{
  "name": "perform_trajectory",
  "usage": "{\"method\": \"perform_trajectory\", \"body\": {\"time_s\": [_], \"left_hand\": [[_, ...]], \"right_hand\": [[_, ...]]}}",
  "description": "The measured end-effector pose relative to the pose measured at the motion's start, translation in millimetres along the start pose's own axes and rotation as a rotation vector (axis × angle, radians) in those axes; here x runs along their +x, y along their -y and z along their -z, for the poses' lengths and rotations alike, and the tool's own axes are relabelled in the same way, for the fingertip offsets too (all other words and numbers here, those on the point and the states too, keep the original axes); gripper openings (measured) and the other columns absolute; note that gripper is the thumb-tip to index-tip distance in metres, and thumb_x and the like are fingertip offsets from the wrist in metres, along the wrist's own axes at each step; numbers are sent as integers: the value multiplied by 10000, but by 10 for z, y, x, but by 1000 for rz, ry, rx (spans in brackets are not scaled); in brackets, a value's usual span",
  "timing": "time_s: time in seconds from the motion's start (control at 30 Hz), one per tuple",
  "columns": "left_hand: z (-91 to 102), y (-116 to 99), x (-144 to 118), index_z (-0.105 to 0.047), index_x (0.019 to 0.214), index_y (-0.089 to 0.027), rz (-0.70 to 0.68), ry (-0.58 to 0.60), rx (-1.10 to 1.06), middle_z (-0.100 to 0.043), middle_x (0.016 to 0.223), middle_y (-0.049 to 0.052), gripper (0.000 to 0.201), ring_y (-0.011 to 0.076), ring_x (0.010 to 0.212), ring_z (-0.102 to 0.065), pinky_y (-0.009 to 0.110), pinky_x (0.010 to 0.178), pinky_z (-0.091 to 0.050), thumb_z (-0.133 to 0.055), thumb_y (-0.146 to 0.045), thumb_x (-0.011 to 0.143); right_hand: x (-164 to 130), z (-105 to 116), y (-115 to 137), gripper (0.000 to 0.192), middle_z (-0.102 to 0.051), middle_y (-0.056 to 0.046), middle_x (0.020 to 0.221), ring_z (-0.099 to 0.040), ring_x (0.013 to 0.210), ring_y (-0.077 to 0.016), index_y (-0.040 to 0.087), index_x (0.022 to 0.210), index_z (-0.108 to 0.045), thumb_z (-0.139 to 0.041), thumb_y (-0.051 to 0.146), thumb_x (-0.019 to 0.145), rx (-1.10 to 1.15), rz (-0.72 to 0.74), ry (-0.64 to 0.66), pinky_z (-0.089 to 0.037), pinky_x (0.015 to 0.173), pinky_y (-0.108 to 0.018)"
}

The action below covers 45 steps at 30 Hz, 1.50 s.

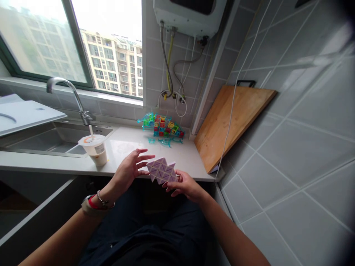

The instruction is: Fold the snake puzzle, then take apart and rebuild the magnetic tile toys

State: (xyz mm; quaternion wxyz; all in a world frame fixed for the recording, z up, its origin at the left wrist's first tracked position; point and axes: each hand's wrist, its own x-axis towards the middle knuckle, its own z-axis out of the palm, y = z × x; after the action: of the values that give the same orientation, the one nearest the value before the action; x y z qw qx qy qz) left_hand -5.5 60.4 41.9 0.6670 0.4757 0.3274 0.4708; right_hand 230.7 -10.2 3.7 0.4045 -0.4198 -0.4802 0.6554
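Observation:
A pale lilac puzzle toy made of small triangular segments [162, 170] is held just above the front edge of the white counter [124, 147]. My right hand [185, 185] grips its lower right edge from underneath. My left hand [130, 169] is at its left side with fingers spread, the fingertips touching or almost touching the toy. A watch and a bead bracelet sit on my left wrist.
A plastic cup with a straw [94, 148] stands left of my hands, beside the steel sink [52, 140] and tap [69, 92]. A colourful block toy [163, 127] lies at the counter's back. A wooden cutting board [230, 122] leans on the right wall.

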Motion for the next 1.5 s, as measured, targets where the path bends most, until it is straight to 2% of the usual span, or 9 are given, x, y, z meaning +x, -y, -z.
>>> {"method": "perform_trajectory", "body": {"time_s": [0.17,0.27,0.43,0.57,0.8,1.0,1.17,1.37,1.5], "left_hand": [[-110,56,42,-599,1233,-194,-2,114,-7,-699,1237,167,430,240,995,-681,250,635,-530,-659,-467,906],[-80,142,175,-618,1210,-193,-35,67,-45,-674,1285,161,424,258,1072,-668,287,717,-539,-640,-487,906],[215,346,480,-664,1090,-200,-30,-174,119,-647,1332,146,480,302,1082,-675,357,761,-542,-605,-618,862],[475,557,732,-649,1095,-210,47,-97,308,-648,1318,147,545,289,954,-711,354,700,-537,-575,-689,847],[819,742,1456,-608,1134,-215,23,-28,473,-672,1244,142,510,268,929,-714,338,688,-536,-516,-658,898],[1020,816,2227,-530,1351,-209,-129,-21,566,-624,1327,190,698,316,1076,-680,445,844,-564,-730,-572,790],[1065,880,2676,-500,1394,-232,-209,53,553,-588,1399,168,614,303,1198,-620,422,891,-549,-678,-514,878],[1109,904,2799,-643,1256,-162,1,217,370,-724,1055,120,518,206,833,-654,285,650,-496,-666,-524,886],[1187,881,2784,-688,1130,-163,64,118,348,-715,971,84,427,171,755,-616,257,599,-465,-773,-442,817]], "right_hand": [[222,-179,-333,453,-670,2,735,-616,606,-131,157,976,-701,-925,337,625,121,-7,30,-566,572,-273],[373,-191,-360,355,-684,-40,746,-637,641,-153,129,907,-714,-875,373,707,176,21,-14,-566,599,-294],[728,121,-24,269,-647,-25,732,-619,671,-151,143,853,-718,-852,348,743,204,249,-271,-554,658,-299],[1202,445,193,241,-663,-33,970,-621,899,-161,186,936,-727,-833,264,735,320,342,-175,-544,851,-312],[2282,738,3,220,-624,4,835,-579,798,-139,190,872,-686,-811,214,692,345,172,-133,-540,822,-326],[2935,751,-253,193,-571,18,740,-535,661,-114,171,853,-672,-788,223,707,367,181,-119,-481,648,-258],[3022,710,-513,138,-571,8,655,-529,591,-120,154,802,-660,-730,233,713,423,203,-166,-450,568,-250],[2979,764,-488,299,-655,-37,716,-559,512,-114,124,880,-683,-725,409,800,326,-11,22,-416,436,-220],[3040,749,-450,461,-686,-40,907,-664,671,-156,197,1107,-623,-808,438,760,348,24,-59,-531,532,-252]]}}
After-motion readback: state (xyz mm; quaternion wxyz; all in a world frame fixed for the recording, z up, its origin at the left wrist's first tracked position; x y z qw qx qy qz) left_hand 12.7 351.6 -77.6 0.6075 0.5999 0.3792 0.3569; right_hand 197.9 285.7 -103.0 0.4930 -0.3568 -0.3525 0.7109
